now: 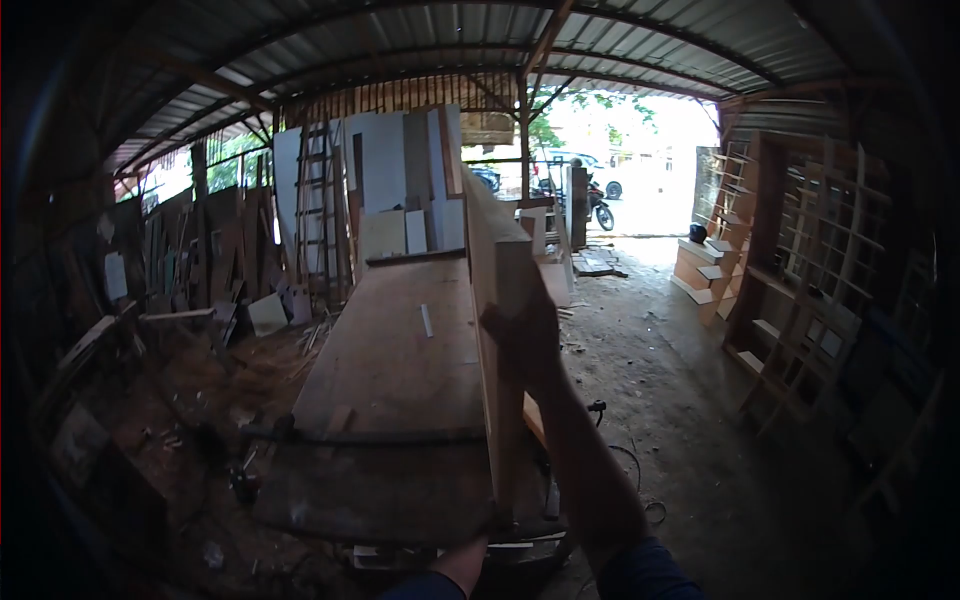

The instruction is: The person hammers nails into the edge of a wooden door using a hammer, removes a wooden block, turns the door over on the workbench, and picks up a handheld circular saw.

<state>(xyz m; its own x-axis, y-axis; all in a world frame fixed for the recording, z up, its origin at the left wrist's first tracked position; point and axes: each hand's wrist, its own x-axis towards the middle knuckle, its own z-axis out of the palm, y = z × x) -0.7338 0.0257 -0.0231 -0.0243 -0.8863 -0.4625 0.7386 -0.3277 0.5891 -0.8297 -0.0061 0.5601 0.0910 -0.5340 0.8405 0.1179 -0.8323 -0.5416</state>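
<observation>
A long, thick wooden panel (508, 270) stands on its edge along the right side of a plywood-topped workbench (390, 340), its near end towards me. My right hand (528, 340) is closed on the near end of this panel, with the thumb on its left side and the other fingers hidden on its right. Low at the front, my left hand (466, 560) reaches in at the panel's bottom near corner; only the wrist and part of the hand show, and its fingers are lost in shadow. A small pale strip (426, 320) lies on the bench top.
Boards and sheets (390, 180) lean at the back beside a wooden ladder (315, 200). Offcuts and scraps (265, 315) litter the floor at left. Wooden shelving and frames (800, 270) stand at right. A cable (637, 465) lies right of the bench. A motorcycle (600, 205) is outside.
</observation>
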